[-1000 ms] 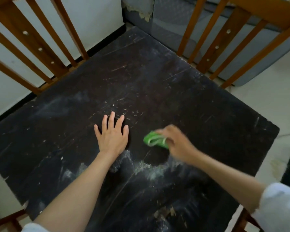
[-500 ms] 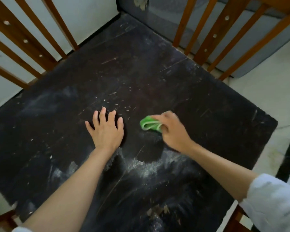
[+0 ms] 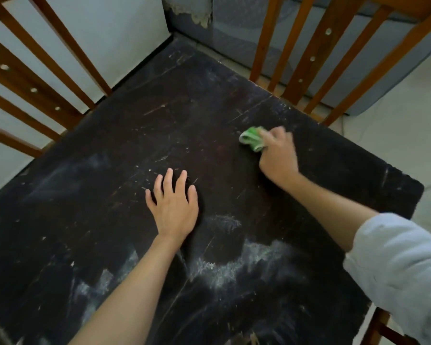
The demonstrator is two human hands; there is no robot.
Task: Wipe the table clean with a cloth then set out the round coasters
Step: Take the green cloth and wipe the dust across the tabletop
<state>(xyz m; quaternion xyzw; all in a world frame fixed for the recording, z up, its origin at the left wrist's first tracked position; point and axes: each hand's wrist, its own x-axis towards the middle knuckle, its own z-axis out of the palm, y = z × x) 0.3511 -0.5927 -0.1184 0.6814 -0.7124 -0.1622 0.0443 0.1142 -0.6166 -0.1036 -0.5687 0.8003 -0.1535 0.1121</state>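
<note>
The dark, scratched wooden table [image 3: 115, 220] fills the view, with white dusty smears near its front. My right hand [image 3: 276, 155] is shut on a bunched green cloth [image 3: 251, 139] and presses it on the table's far right part, close to the edge by the chair. My left hand [image 3: 173, 207] lies flat on the middle of the table, fingers spread, holding nothing. No round coasters are in view.
A wooden chair back [image 3: 35, 78] stands at the table's left side and another chair back [image 3: 329, 61] at the far right side. A third chair's frame [image 3: 378, 327] shows at the lower right. A grey sofa [image 3: 234, 28] lies behind, and pale floor to the right.
My right hand has swept the green cloth away from beside my left hand toward the table's far right edge. My left hand has stayed flat in place.
</note>
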